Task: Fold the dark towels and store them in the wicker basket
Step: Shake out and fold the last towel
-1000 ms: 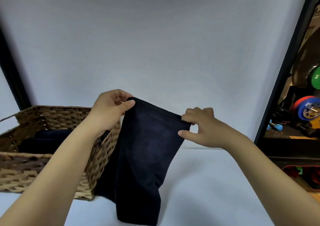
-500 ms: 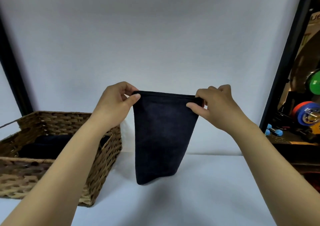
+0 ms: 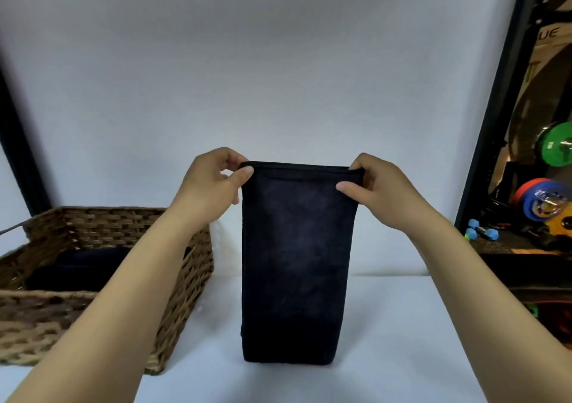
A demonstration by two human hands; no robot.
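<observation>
Towel (image 3: 297,263): dark cloth, matt, soft-napped, with a stitched hem along the top edge.
Basket (image 3: 185,282): woven brown wicker, rough and ribbed, dull finish.
Folded towels (image 3: 77,271) inside it: the same dark matt cloth.
Table (image 3: 387,340): white, smooth, matt.
Backdrop (image 3: 278,77): plain pale grey, matt.
Weight plates (image 3: 557,147): coloured, slightly glossy.

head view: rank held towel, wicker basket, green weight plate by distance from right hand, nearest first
From the right hand:
1. Dark towel, pinched at its top right corner.
2. Green weight plate, off to the right, behind the black post.
3. Wicker basket, across on the left, beyond the left hand.
</observation>
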